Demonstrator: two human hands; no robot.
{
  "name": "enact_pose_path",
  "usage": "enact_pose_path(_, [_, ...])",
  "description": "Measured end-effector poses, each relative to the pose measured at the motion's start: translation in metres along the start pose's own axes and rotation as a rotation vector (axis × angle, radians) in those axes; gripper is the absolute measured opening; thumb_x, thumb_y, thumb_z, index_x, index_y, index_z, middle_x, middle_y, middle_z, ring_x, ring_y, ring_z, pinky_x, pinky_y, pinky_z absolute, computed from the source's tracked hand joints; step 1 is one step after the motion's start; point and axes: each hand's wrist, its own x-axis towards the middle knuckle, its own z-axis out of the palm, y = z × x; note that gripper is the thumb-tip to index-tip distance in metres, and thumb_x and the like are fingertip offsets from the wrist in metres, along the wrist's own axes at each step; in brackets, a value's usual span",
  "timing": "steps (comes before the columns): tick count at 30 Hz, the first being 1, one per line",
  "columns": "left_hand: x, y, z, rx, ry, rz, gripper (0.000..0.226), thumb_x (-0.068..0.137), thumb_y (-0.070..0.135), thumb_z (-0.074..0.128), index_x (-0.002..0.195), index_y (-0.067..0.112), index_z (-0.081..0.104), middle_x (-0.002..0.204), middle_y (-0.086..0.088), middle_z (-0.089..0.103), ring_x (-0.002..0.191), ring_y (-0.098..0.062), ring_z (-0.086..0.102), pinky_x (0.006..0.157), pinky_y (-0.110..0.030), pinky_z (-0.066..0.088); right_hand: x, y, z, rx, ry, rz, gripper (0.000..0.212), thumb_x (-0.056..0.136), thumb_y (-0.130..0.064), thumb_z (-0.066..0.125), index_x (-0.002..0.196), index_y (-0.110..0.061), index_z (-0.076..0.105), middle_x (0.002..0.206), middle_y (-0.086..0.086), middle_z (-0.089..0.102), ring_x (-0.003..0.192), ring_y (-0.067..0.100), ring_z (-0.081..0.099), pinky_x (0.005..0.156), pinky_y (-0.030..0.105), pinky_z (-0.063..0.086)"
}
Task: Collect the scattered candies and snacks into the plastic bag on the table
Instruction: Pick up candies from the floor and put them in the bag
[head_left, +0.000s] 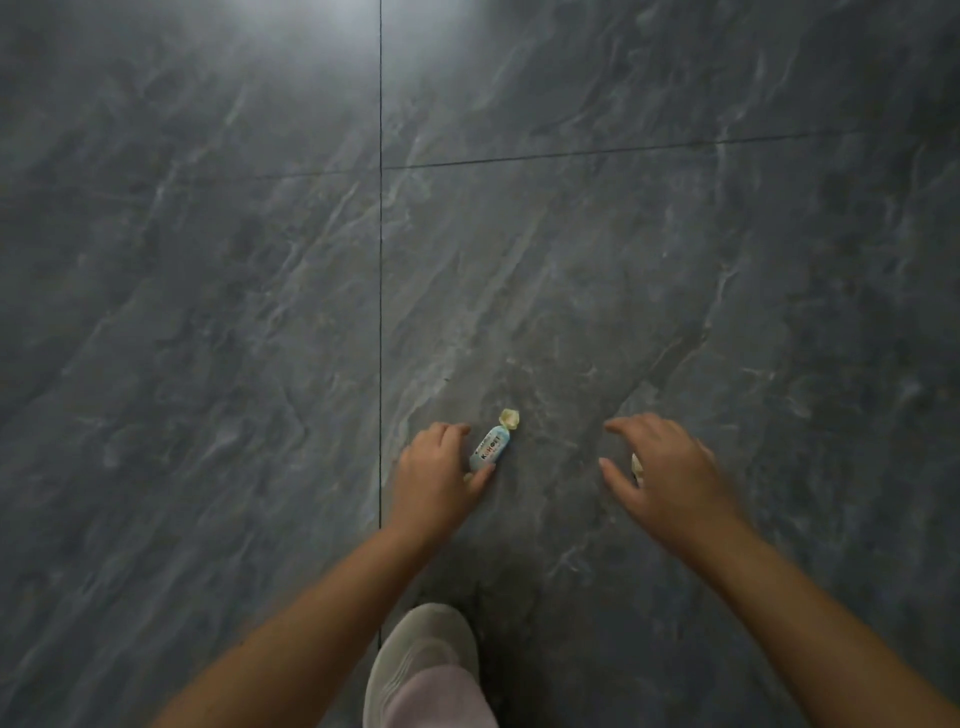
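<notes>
A wrapped candy (492, 443) with a pale blue and white wrapper and a yellowish twisted end lies on the dark grey tiled floor (571, 260). My left hand (434, 470) is curled around its left side. The thumb touches the candy's lower end and the fingertips sit just beside its upper end. My right hand (667, 467) hovers to the right with its fingers spread. A small white thing (637, 465) peeks out under its palm. I cannot tell whether it is held or lies on the floor. No plastic bag or table is in view.
My foot in a grey shoe (421, 660) stands just behind the hands, with a pale pink trouser leg (441, 699) over it. Tile joints (381, 260) run vertically past the left hand and across the floor further ahead.
</notes>
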Motion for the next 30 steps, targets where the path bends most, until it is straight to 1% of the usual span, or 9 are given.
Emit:
enact_pose_path(5, [-0.004,0.002,0.027,-0.023,-0.001,0.010,0.044,0.073,0.034,0.071,0.107,0.011,0.057,0.103,-0.007,0.057,0.091,-0.024,0.051,0.074,-0.034,0.039,0.003,0.017,0.005,0.019,-0.004,-0.009,0.033,0.068,-0.027,0.058,0.094,-0.007,0.064,0.085,0.016,0.067,0.076,0.035,0.064,0.067,0.040,0.053])
enact_pose_path(9, [0.002,0.008,0.032,-0.054,0.027,-0.037,0.027,0.074,0.021,0.069,0.095,0.009,0.059,0.094,-0.009,0.058,0.084,-0.027,0.053,0.069,-0.038,0.042,-0.010,0.026,0.006,0.005,-0.028,0.004,0.032,0.065,-0.026,0.060,0.091,-0.007,0.064,0.080,0.013,0.067,0.071,0.034,0.065,0.061,0.040,0.054])
enact_pose_path(12, [0.004,0.013,0.033,-0.109,0.039,-0.067,0.018,0.074,0.016,0.066,0.089,0.007,0.061,0.089,-0.009,0.058,0.081,-0.026,0.053,0.067,-0.039,0.043,-0.018,0.036,0.010,0.028,-0.050,0.023,0.031,0.069,-0.029,0.055,0.090,-0.009,0.064,0.079,0.011,0.066,0.072,0.033,0.064,0.063,0.040,0.053])
enact_pose_path(14, [0.002,0.015,0.031,-0.138,0.057,-0.048,0.018,0.073,0.012,0.067,0.089,0.007,0.062,0.088,-0.009,0.059,0.079,-0.025,0.053,0.066,-0.036,0.042,-0.024,0.046,0.014,0.060,-0.055,0.076,0.029,0.075,-0.031,0.052,0.092,-0.010,0.063,0.083,0.011,0.066,0.077,0.033,0.063,0.066,0.040,0.052])
enact_pose_path(16, [-0.002,0.020,0.027,-0.154,0.077,-0.001,0.019,0.070,0.010,0.070,0.088,0.007,0.063,0.085,-0.008,0.060,0.076,-0.024,0.054,0.063,-0.032,0.040,-0.029,0.059,0.015,0.094,-0.033,0.152,0.026,0.079,-0.027,0.060,0.098,-0.009,0.063,0.093,0.012,0.066,0.087,0.034,0.062,0.073,0.042,0.051])
enact_pose_path(19, [-0.007,0.028,0.015,-0.166,0.111,0.093,0.021,0.066,0.006,0.073,0.084,0.006,0.063,0.079,-0.008,0.059,0.069,-0.023,0.055,0.058,-0.032,0.040,-0.035,0.075,0.015,0.087,-0.053,0.248,0.036,0.080,-0.023,0.066,0.111,-0.006,0.059,0.109,0.014,0.063,0.102,0.033,0.057,0.083,0.042,0.046])
enact_pose_path(22, [-0.013,0.037,0.002,-0.177,0.136,0.185,0.019,0.065,0.012,0.066,0.082,0.005,0.063,0.076,-0.008,0.060,0.065,-0.021,0.054,0.055,-0.031,0.040,-0.043,0.085,0.026,0.088,-0.101,0.313,0.039,0.078,-0.023,0.068,0.112,-0.006,0.057,0.109,0.016,0.061,0.103,0.035,0.055,0.084,0.043,0.046])
enact_pose_path(26, [-0.021,0.045,-0.012,-0.228,0.113,0.205,0.029,0.070,0.030,0.052,0.086,0.009,0.064,0.079,-0.005,0.060,0.067,-0.019,0.055,0.056,-0.032,0.045,-0.048,0.085,0.045,0.135,-0.058,0.334,0.031,0.073,-0.026,0.072,0.094,-0.006,0.062,0.088,0.016,0.059,0.082,0.036,0.057,0.067,0.044,0.048])
enact_pose_path(30, [-0.027,0.048,-0.023,-0.222,0.105,0.200,0.029,0.069,0.030,0.052,0.086,0.009,0.064,0.079,-0.004,0.060,0.068,-0.019,0.056,0.057,-0.031,0.046,-0.042,0.080,0.055,0.151,-0.044,0.364,0.033,0.069,-0.022,0.075,0.094,-0.006,0.061,0.091,0.018,0.057,0.086,0.038,0.056,0.068,0.046,0.048])
